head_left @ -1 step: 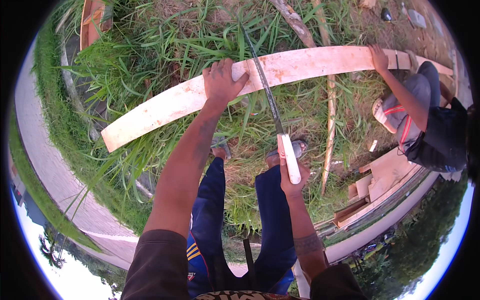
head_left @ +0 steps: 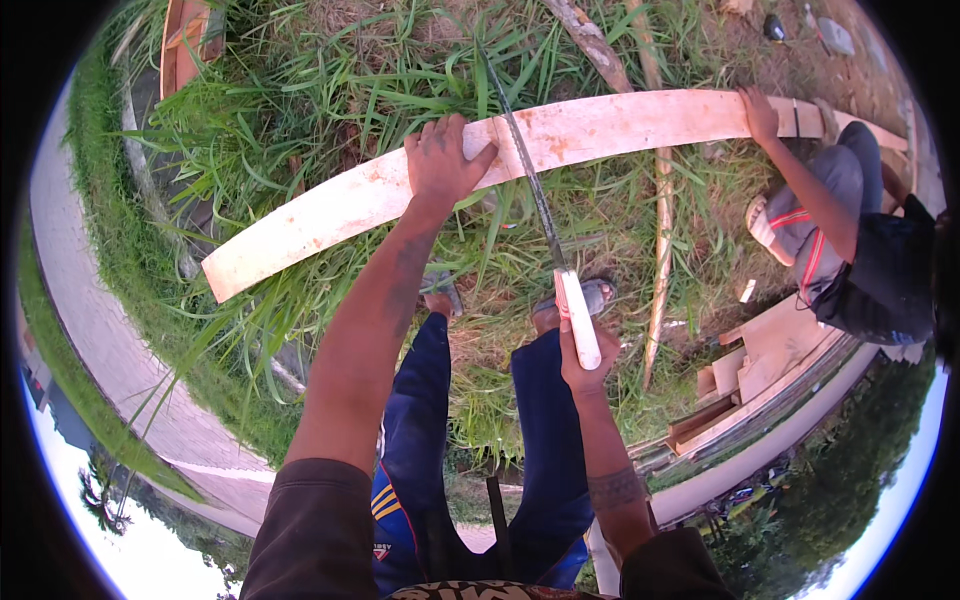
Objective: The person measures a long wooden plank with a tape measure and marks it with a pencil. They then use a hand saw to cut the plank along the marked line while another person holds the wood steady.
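A long pale wooden plank (head_left: 640, 118) lies across the grass in front of me. My left hand (head_left: 443, 165) presses down on it, fingers over its far edge and thumb spread along the face. Just right of that thumb, a handsaw (head_left: 536, 190) crosses the plank, its dark blade beside a thin line on the wood. My right hand (head_left: 588, 360) is wrapped round the saw's white handle (head_left: 575, 310), nearer to my legs. Farther right, a crouching person's hand (head_left: 760, 113) rests on the same plank.
The person (head_left: 870, 235) crouches at the right. Poles (head_left: 660, 250) lie under and beyond the plank. Cut boards (head_left: 775, 350) are stacked at the lower right. A reddish wooden piece (head_left: 182, 50) stands at the upper left. Paving (head_left: 95, 300) runs along the left.
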Motion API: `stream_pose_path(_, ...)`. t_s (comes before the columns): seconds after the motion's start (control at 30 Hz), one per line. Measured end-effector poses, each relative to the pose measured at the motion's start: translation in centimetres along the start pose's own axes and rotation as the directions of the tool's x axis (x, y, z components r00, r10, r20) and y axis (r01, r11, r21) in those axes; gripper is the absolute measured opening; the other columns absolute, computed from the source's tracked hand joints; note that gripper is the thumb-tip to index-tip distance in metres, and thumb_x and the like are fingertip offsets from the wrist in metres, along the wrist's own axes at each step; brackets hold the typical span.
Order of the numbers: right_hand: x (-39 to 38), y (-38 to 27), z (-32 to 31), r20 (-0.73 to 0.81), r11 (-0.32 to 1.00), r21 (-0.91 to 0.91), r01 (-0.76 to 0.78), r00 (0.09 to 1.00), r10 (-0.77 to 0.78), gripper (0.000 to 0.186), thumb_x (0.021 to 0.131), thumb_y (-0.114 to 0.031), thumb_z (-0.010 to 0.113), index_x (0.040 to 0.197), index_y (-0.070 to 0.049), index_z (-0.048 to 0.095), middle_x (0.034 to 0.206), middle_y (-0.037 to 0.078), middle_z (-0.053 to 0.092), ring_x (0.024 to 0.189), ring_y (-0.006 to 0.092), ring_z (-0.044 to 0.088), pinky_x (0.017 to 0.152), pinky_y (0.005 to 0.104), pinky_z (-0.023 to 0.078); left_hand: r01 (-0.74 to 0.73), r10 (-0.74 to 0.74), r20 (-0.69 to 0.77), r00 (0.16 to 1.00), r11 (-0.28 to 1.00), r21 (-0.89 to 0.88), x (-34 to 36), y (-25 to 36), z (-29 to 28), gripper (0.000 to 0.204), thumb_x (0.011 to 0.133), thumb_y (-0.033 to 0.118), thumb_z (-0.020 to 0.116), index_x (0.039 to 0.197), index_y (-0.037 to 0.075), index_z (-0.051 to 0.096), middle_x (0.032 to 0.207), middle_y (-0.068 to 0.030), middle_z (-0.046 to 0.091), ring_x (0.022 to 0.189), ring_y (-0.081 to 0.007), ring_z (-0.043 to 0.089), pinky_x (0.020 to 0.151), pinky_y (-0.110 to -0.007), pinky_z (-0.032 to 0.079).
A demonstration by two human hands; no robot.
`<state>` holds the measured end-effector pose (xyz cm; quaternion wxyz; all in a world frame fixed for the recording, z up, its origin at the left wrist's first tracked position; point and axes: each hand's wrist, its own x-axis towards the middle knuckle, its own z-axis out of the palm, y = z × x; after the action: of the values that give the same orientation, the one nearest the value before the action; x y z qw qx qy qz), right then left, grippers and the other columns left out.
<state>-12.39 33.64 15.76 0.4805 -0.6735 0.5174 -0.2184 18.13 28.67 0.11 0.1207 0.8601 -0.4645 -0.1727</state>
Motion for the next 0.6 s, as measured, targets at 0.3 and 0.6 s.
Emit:
stream_pose_path(0.3,-2.2,4.4,1.3,-0.015,0.998,0.061,0.019,1.0,-0.018,0.006,0.083,-0.001,0.075,0.089,0.001,0.074,0.069,0.007,0.067,0.059,0.0131,0.065,0.057,0.0283,0.049,0.001,-0.001,-0.014,1.0,1.0,0.02,0.8,0.2,0.4,0.059,0.087,0.061,0.066,0.117,0.011,0.062,0.108,-0.0118,0.072,0.113,-0.0283,0.063,0.098,-0.048,0.037)
stream_pose_path(0.6,-3.4,6.3,2.6,-0.016,0.993,0.106,0.049,0.999,-0.047,0.01,0.082,-0.002,0.076,0.09,0.004,0.075,0.073,0.007,0.071,0.059,0.015,0.066,0.056,0.0302,0.051,0.041,-0.041,0.018,0.999,0.999,-0.001,0.5,0.3,0.6,0.058,0.083,0.06,0.07,0.112,0.01,0.063,0.103,-0.011,0.071,0.109,-0.0282,0.063,0.099,-0.05,0.036)
